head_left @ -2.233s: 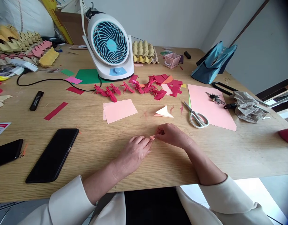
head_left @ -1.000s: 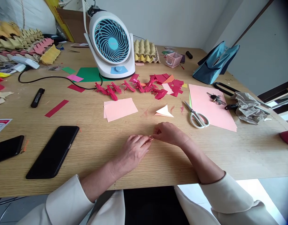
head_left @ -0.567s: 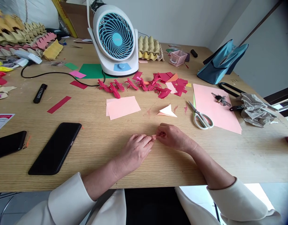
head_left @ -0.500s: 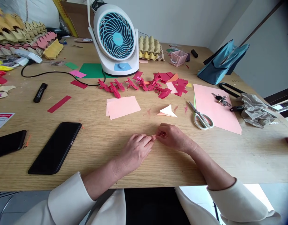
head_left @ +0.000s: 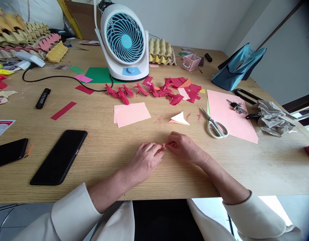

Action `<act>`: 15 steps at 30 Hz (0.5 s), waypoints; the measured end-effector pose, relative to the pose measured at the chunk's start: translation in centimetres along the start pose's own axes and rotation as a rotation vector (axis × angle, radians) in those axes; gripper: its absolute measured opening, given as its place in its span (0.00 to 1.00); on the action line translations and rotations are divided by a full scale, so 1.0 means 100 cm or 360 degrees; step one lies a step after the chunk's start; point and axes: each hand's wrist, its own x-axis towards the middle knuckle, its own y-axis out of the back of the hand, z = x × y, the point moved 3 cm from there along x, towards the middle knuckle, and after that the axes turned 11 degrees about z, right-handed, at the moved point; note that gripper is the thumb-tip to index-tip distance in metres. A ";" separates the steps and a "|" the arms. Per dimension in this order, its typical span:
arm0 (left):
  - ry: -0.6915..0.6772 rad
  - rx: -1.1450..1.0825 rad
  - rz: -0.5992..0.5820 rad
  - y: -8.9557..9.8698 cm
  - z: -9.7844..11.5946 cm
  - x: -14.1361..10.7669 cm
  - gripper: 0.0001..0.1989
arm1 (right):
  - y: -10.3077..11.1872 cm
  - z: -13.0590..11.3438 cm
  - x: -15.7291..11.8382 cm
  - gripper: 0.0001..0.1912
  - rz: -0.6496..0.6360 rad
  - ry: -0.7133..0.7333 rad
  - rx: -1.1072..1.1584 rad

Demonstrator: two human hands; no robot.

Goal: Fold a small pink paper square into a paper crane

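My left hand (head_left: 144, 160) and my right hand (head_left: 184, 147) meet fingertip to fingertip on the wooden table (head_left: 245, 167), both pinching a small pink folded paper piece (head_left: 166, 145) pressed flat on the wood. Most of the piece is hidden under my fingers. Just beyond my hands lie a folded white-and-pink paper triangle (head_left: 179, 118) and a stack of pink paper rectangles (head_left: 131, 114). A row of red folded paper figures (head_left: 144, 91) lies further back.
White-handled scissors (head_left: 214, 125) lie beside a large pink sheet (head_left: 230, 113) with keys (head_left: 234, 105) on it. A desk fan (head_left: 124, 40) stands at the back. Two black phones (head_left: 59, 156) (head_left: 8, 152) lie at left, a black marker (head_left: 42, 98) beyond them, a blue bag (head_left: 237, 67) at right.
My hands have stayed together on the pink piece, with small finger shifts. The camera view has drifted a little, so the table items sit slightly lower and to the right than before.
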 end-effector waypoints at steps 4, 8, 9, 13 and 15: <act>0.0019 0.0008 -0.0019 0.002 0.001 0.001 0.14 | 0.002 -0.001 -0.005 0.05 0.0058 0.0114 0.0016; 0.0046 -0.0010 -0.0056 0.002 0.002 0.002 0.14 | -0.002 -0.003 -0.011 0.06 0.0203 0.0344 -0.0137; 0.0050 -0.0010 -0.0060 0.002 0.002 0.002 0.14 | -0.003 -0.004 -0.012 0.07 0.0238 0.0421 -0.0199; 0.0024 0.0021 -0.0049 0.002 0.002 0.002 0.12 | -0.006 -0.007 -0.019 0.12 0.0332 0.0678 -0.0530; 0.0004 0.0049 -0.0050 0.002 0.003 0.002 0.11 | -0.007 -0.008 -0.022 0.13 0.0349 0.0773 -0.0657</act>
